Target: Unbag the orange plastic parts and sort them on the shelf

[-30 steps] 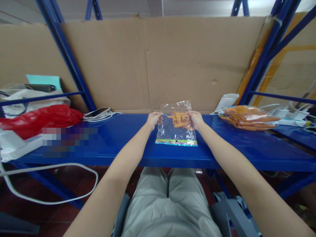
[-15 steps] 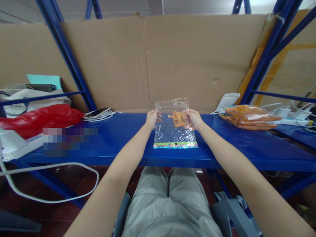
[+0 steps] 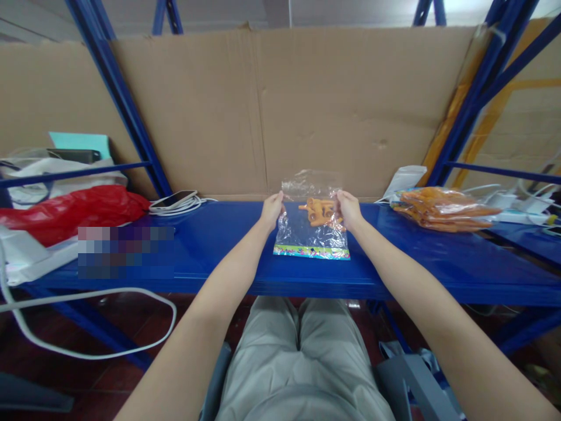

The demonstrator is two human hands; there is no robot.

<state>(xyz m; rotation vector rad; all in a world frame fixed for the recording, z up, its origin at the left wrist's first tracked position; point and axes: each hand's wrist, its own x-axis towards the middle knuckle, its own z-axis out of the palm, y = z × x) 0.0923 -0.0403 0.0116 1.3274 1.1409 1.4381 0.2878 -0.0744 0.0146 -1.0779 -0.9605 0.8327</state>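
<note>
A clear plastic bag with a colourful printed strip along its near edge is stretched between my hands above the blue shelf. My left hand pinches its left side, fingers closed. On the opposite side my right hand grips the bag's right edge, its fingers partly hidden. An orange plastic toy with round, wheel-like parts shows at the bag, close to my right fingers. Whether it lies inside the bag or behind the film is hard to make out.
The blue shelf has a cardboard sheet behind it. Orange items in clear bags lie at right. At left are a red plastic bag, a phone on a coiled white cable, and a white cable loop hanging over the front.
The bag's near edge has risen slightly and its top has shifted a little to the right. Both hands have moved slightly right, still holding the bag's sides.
</note>
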